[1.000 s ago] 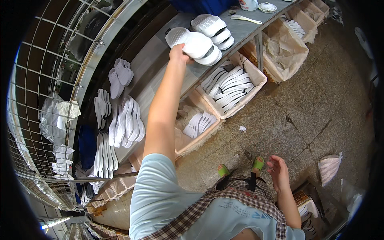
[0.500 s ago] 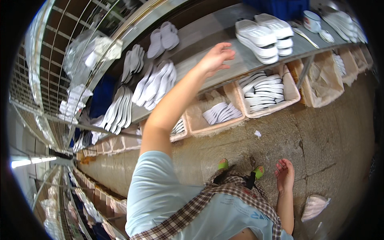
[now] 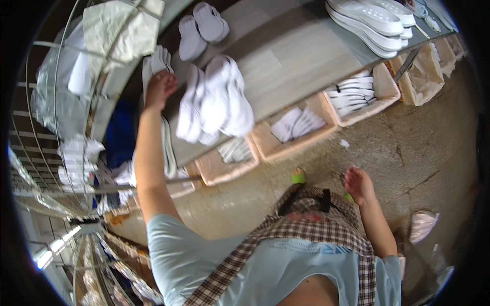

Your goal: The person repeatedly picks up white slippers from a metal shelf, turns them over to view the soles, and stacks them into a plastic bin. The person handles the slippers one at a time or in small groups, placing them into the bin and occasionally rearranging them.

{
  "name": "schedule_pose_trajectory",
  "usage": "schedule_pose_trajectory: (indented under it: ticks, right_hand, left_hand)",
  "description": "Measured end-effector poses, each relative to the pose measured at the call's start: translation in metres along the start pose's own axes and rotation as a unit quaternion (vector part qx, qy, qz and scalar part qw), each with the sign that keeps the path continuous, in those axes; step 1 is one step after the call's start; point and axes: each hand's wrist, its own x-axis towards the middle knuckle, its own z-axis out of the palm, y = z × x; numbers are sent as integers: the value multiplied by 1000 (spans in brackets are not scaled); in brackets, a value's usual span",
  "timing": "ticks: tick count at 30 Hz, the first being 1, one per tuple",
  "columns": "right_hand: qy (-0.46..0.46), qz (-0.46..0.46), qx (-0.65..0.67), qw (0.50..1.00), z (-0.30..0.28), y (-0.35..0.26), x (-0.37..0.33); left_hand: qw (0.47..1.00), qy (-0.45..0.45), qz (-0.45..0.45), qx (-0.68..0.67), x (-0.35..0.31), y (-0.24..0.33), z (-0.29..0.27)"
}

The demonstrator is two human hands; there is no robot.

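Note:
My left hand [image 3: 161, 91] is stretched out over the left part of the grey bench [image 3: 286, 56]. Its fingers are slightly spread, blurred, and overlap a row of white shoe soles [image 3: 159, 60]; contact cannot be made out. Just right of that hand lies a larger cluster of white shoe soles [image 3: 219, 99]. Behind it rests a pair of white soles [image 3: 193, 38]. More long white soles [image 3: 168, 145] lie partly hidden behind my left forearm. My right hand [image 3: 359, 186] hangs above the floor, fingers loosely bent and apart, holding nothing.
Stacked thick white soles [image 3: 367, 25] stand at the bench's right. Cloth-lined bins below hold white pieces: one bin [image 3: 296, 145] in the middle, another bin [image 3: 388, 104] farther right. A wire rack [image 3: 58, 97] with plastic bags borders the left. A pinkish bundle [image 3: 423, 227] lies on the floor.
My left hand has moved left, from above the middle of the bench to the soles at its left end. The view has shifted left. My right hand stays low and free.

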Motion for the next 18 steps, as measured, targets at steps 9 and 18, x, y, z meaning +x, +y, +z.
schedule_pose_trajectory:
  ticks: [9, 18]
  right_hand:
    - [113, -9, 106, 988, 68, 113, 18]
    - [179, -33, 186, 966, 63, 164, 9]
  left_hand:
    - [981, -75, -87, -155, 223, -56, 79]
    - [960, -21, -156, -230, 321, -80, 139]
